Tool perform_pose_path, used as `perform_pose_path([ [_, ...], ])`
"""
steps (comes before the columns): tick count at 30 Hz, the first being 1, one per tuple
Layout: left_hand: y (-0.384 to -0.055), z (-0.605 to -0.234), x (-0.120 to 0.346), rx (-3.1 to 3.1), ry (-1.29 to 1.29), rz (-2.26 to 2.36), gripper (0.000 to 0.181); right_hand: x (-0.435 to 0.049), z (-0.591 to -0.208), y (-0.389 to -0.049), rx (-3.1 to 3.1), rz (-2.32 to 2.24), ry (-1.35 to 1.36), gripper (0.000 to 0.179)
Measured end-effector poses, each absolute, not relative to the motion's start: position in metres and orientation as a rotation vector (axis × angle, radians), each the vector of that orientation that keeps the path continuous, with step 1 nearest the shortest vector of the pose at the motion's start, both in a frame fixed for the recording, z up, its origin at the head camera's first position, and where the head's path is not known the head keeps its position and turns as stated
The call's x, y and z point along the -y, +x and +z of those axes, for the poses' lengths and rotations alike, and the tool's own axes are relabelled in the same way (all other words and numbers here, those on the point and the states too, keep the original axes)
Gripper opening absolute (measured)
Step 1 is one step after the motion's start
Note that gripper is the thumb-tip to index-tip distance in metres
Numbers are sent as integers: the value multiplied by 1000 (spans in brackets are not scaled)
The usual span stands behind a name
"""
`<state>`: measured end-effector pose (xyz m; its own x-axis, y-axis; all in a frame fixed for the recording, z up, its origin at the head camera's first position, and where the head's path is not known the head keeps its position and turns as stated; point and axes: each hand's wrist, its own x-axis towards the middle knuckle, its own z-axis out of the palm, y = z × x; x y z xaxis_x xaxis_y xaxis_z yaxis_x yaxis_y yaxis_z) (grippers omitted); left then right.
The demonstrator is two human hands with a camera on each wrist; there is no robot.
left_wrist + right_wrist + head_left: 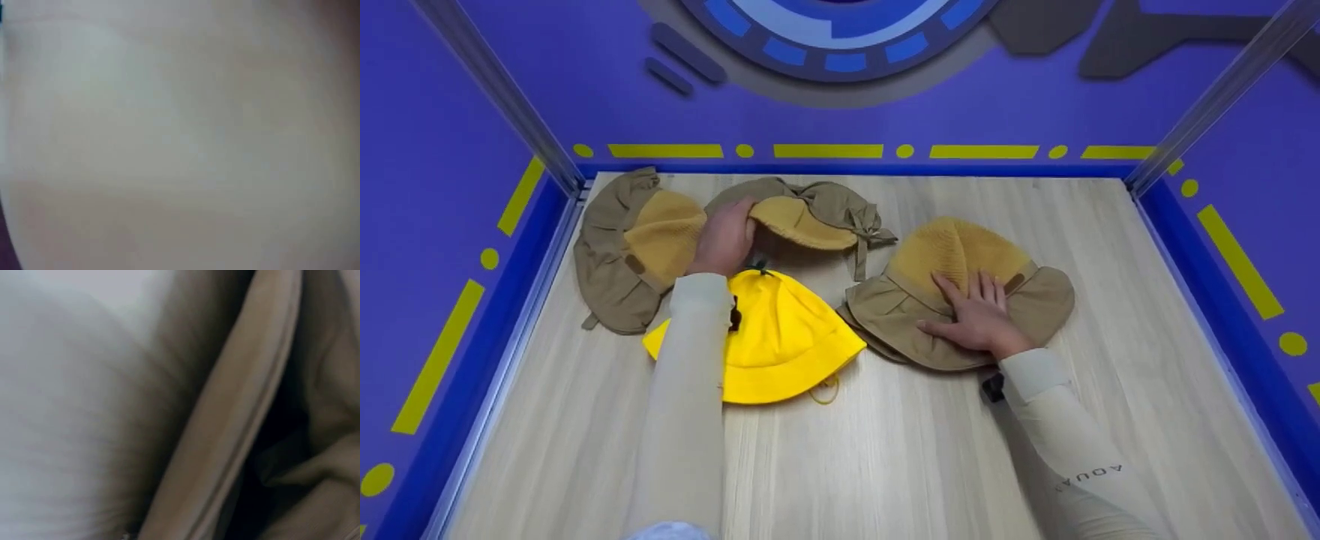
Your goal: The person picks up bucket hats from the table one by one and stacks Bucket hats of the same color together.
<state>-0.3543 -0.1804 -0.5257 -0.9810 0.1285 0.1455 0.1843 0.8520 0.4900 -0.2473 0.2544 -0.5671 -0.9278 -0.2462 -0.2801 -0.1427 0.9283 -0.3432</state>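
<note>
My left hand [725, 238] grips the left end of a khaki sun hat with a mustard crown [802, 221] at the back; its fingertips are partly hidden. My right hand [979, 319] rests with spread fingers on another khaki-and-mustard sun hat [952, 247], crown away from me, brim towards me. That brim [225, 410] fills the middle of the right wrist view, with dark folds beside it. Under and beside my left forearm lies a yellow bucket hat [787, 330], partly covered by the sleeve. The left wrist view is only a pale blur.
A third khaki-and-mustard sun hat [615, 247] lies on its side at the back left, near the metal frame edge. Purple panels [840, 124] with yellow marks close off the back and both sides of the wooden table [840, 465].
</note>
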Motion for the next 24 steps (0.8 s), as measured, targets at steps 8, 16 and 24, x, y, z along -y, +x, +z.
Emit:
perform_pose_path([
  [8, -357, -498, 162, 2650, -172, -828, 17, -254, -567, -245, -2775, -482, -295, 101],
  [16, -357, -471, 147, 2557, -63, -1025, 21, -256, -567, -246, -2788, -500, -305, 100],
  [24, -355, -450, 124, 2498, -118, -1029, 18, -255, -569, -245, -2785, -505, -300, 100],
])
